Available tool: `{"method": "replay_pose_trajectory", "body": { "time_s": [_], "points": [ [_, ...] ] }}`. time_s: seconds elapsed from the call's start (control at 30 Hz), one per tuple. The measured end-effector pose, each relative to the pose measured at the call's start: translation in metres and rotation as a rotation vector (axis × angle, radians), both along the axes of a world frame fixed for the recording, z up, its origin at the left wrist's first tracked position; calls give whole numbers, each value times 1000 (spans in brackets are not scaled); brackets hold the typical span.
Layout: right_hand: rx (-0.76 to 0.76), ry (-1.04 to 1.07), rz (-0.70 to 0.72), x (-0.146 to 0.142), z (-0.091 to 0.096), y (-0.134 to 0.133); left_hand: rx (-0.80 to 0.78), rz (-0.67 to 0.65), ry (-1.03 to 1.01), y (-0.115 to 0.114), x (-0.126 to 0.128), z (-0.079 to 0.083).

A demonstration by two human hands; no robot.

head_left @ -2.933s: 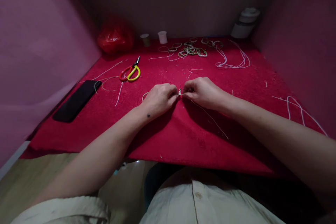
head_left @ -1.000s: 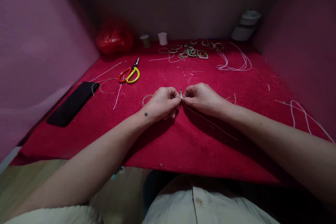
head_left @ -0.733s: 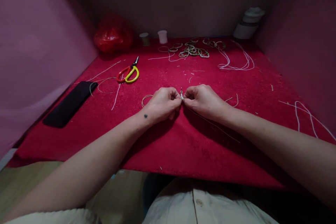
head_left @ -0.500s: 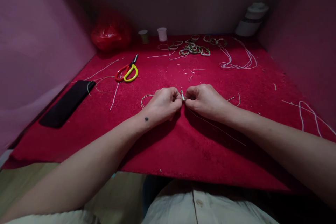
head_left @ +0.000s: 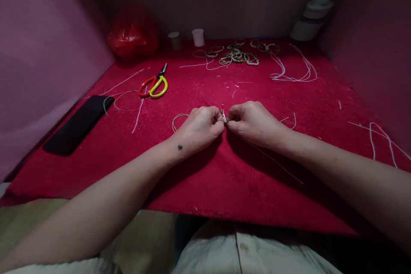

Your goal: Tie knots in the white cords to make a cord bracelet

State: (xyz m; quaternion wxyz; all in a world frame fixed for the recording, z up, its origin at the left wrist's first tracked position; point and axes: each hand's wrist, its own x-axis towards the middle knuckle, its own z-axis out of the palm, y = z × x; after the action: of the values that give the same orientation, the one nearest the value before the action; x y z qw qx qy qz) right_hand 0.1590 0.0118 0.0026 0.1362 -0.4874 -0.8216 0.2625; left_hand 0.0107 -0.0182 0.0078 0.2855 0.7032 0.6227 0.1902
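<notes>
Between my two hands, at the middle of the red cloth, a short braided cord piece in white and green stands nearly upright. My left hand pinches its left side with thumb and forefinger. From the other side my right hand is closed, its thumb and fingertips at the braid's lower end. A thin loose cord trails from beneath the right hand toward the lower right. Looped cord shows behind the left wrist. The fingertips hide just how the strands are gripped.
Scissors with red and yellow handles and a black phone lie at left. Along the back are a red plastic bag, two thread spools, several braided loops, white cord and a white container.
The view has shifted slightly. Both hands stay pinched at the braided cord piece, with hardly any movement of the fingers.
</notes>
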Motion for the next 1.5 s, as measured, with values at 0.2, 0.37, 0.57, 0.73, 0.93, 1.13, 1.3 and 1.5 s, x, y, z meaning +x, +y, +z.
{"method": "replay_pose_trajectory", "body": {
  "time_s": [0.2,0.37,0.57,0.73,0.93,1.13,1.3,1.5],
  "points": [
    [-105,67,18,3,-1,5,9,-32,75,1,-1,1],
    [-228,102,-8,3,3,7,11,-48,16,2,-2,-1],
    [-265,105,-15,3,6,7,51,-86,97,1,-1,-3],
    [-95,64,-3,2,2,5,24,-97,118,1,-3,0],
    [-82,56,50,2,2,3,66,-61,230,3,-4,0],
    [-190,50,-16,2,5,5,123,-128,320,0,-2,-2],
    [-16,19,-10,0,2,3,43,-131,290,-1,-4,4],
    [-272,64,-22,2,7,5,100,-98,241,1,-5,-1]
  ]
}}
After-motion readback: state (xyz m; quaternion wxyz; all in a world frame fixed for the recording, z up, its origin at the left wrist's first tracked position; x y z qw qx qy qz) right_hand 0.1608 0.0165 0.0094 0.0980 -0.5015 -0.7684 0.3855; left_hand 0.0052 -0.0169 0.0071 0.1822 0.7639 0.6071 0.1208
